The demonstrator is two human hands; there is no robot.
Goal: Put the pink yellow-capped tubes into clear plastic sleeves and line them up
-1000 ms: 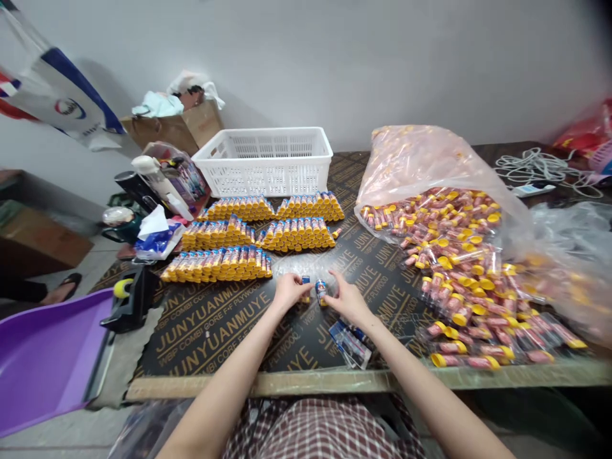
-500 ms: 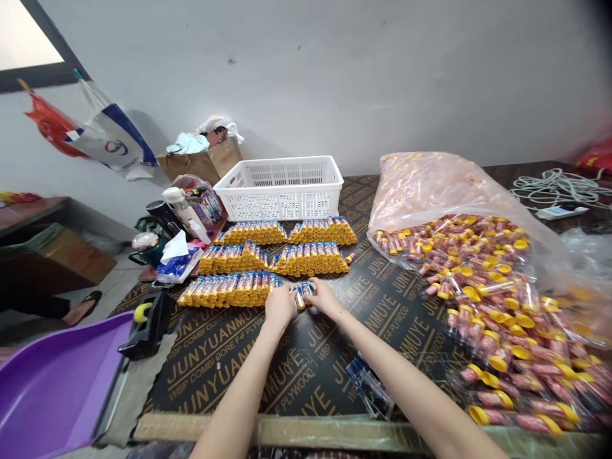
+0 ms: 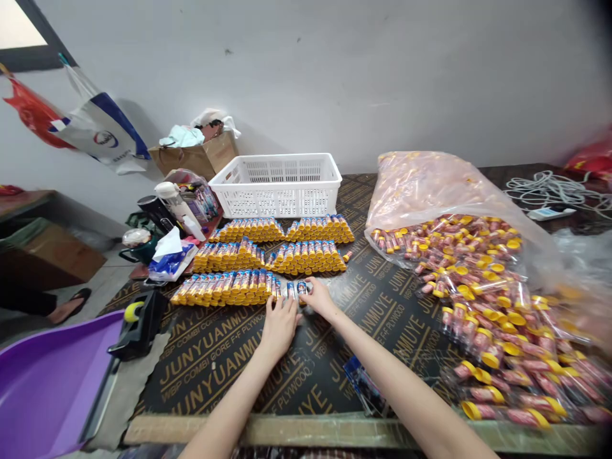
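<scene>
My left hand [image 3: 280, 320] is at the right end of the front row of small blue-and-yellow tubes [image 3: 224, 288], its fingers apart and their tips at the last tubes. Beside it my right hand [image 3: 320, 298] pinches a small blue-labelled tube [image 3: 301, 290] between thumb and fingers. Another tube [image 3: 290, 290] stands between the two hands. Farther back, more of these tubes lie stacked in neat piles [image 3: 313, 256], yellow ends facing me.
A white plastic basket [image 3: 280, 199] stands behind the piles. To the right, pink tubes with yellow caps [image 3: 497, 319] spill from a large clear bag [image 3: 430, 185]. Blue printed cards or packets [image 3: 364, 382] lie under my right forearm. A tape dispenser [image 3: 138, 325] and purple dustpan [image 3: 52, 382] are at left.
My left hand has moved slightly down, and its fingers have spread from a closed grip near the tubes. My right hand stays about the same place. The view has shifted slightly.
</scene>
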